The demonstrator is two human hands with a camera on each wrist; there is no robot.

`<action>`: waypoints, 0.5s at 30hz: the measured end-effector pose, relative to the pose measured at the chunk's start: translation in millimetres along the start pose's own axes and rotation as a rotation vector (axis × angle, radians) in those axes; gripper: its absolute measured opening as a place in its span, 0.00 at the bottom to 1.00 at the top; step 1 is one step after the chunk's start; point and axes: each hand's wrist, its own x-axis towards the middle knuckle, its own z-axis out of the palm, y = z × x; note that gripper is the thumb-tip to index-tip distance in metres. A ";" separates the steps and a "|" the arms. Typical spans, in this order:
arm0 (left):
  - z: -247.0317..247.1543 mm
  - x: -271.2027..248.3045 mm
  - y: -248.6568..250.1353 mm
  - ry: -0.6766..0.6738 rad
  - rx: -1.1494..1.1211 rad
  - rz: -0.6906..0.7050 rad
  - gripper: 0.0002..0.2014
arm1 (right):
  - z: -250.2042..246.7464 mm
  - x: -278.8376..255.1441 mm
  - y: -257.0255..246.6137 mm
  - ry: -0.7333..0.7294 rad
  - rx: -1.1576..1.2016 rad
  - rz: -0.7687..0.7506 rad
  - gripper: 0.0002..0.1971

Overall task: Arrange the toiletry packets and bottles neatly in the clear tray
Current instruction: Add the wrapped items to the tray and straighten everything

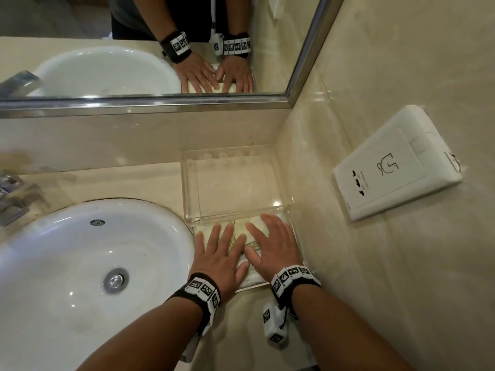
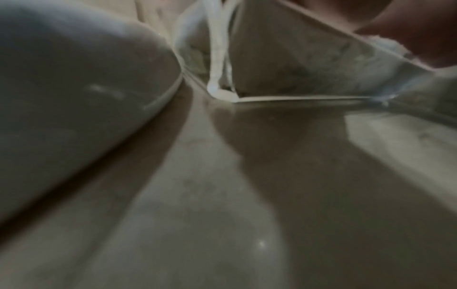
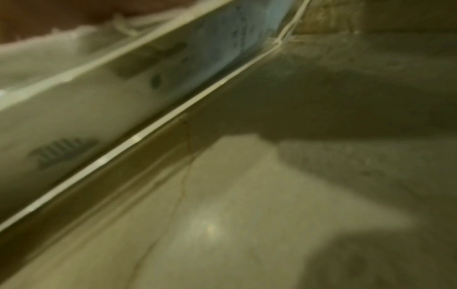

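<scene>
- Our left hand [image 1: 219, 257] and right hand [image 1: 273, 243] lie flat, fingers spread, pressing white packets [image 1: 254, 227] down in the near part of the clear tray [image 1: 187, 183].
- We think we are flattening them.
- Next we need bottles for the far part.

No words, brand names or numbers can be read anywhere. The white wall plate [image 1: 396, 164], right of the clear tray [image 1: 187, 183], bears a black line drawing of a face in profile, likely a shaver sign; beside it are three small dark marks with tiny print too small to read. The wristbands [image 1: 203, 290] carry black-and-white square code markers, not text. In the right wrist view, a white packet [image 3: 74, 127] behind the tray's wall shows a dark, barcode-like block of stripes, too blurred to read.
</scene>
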 end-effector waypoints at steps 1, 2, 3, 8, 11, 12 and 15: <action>-0.6 1.3 0.0 -0.012 0.010 0.007 0.35 | 0.0 0.3 -0.3 0.013 0.000 0.003 0.31; -2.0 2.6 0.0 -0.026 0.019 0.016 0.35 | 0.2 0.3 -1.0 0.020 0.000 0.009 0.30; -2.9 3.6 -0.2 -0.040 0.028 0.024 0.35 | 1.0 0.3 -1.5 0.024 0.001 0.013 0.30; -4.6 7.0 -0.5 -0.078 0.037 0.031 0.34 | 2.2 2.5 -1.7 0.050 0.016 0.006 0.28; -4.7 7.9 -0.8 -0.079 0.038 0.027 0.35 | 3.1 3.9 -1.5 0.061 0.017 0.001 0.28; -4.8 8.4 -0.5 -0.077 0.039 0.027 0.35 | 3.3 4.3 -1.1 0.064 0.017 0.002 0.28; -5.3 8.2 0.0 -0.074 0.050 0.029 0.35 | 3.5 4.8 -1.0 0.067 0.013 0.003 0.28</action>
